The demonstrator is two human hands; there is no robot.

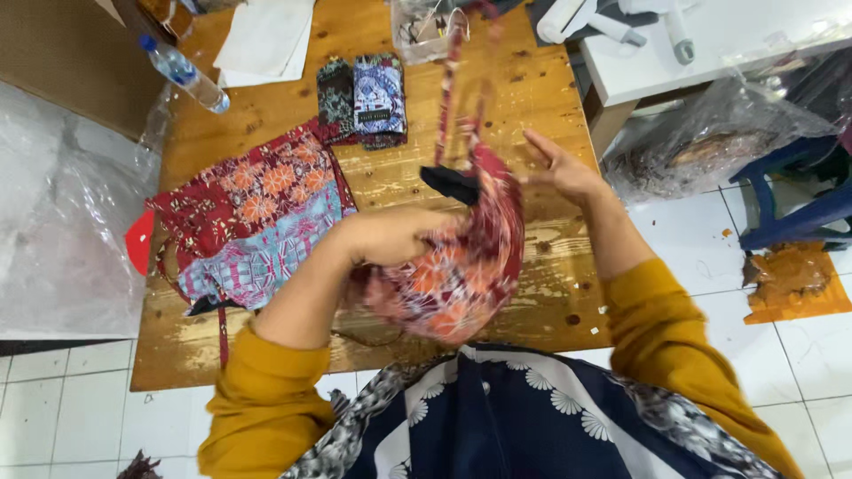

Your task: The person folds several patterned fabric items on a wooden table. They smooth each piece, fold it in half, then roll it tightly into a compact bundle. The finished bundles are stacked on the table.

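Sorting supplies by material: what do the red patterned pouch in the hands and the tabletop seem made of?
The red floral-patterned pouch looks like soft printed cotton-type fabric: it folds and bulges around the left hand. The brown tabletop looks like knotty varnished wood, with visible grain and sheen.

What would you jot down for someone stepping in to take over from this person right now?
Left hand: pushed into a red patterned cloth bag, gripping it from inside and holding it up over the wooden table.
Right hand: open, fingers spread, at the bag's upper edge near its black inner flap; it grips nothing firmly. The bag's strap swings above, blurred.
Done: a stack of similar patterned cloth pieces lies flat on the left of the table, and two folded ones lie farther back.
Left: the bag in hand is bunched up and not yet laid down.
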